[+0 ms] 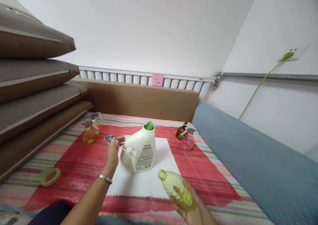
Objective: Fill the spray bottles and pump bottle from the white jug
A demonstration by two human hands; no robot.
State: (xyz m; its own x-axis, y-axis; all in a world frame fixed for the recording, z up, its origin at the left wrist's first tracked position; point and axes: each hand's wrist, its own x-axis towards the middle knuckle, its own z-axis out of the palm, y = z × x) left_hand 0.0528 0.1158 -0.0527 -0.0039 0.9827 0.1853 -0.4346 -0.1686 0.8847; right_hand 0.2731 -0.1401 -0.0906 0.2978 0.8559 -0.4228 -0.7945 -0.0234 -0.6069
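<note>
My left hand [113, 154] grips a grey-and-white trigger spray head [109, 139], and its thin dip tube hangs across the front of a big jug. My right hand [192, 208] is wrapped round a clear yellow-green bottle [177, 187] without a top, tilted with its neck up and to the left. Between the hands, a pale green detergent jug [141, 149] stands upright on a white cloth [162, 182]. Its mouth is uncapped and shows a green pour spout [149, 125]. At the left lies a round, pale yellow-green lid [50, 176].
Two yellowish spray bottles [88, 134] stand at the back left. On the right are a pink spray bottle [188, 141] and a brown pump bottle [180, 132]. A red sheet [198, 185] covers striped fabric. Stacked brown cushions [37, 71] rise at left; a blue padded board [248, 152] borders the right.
</note>
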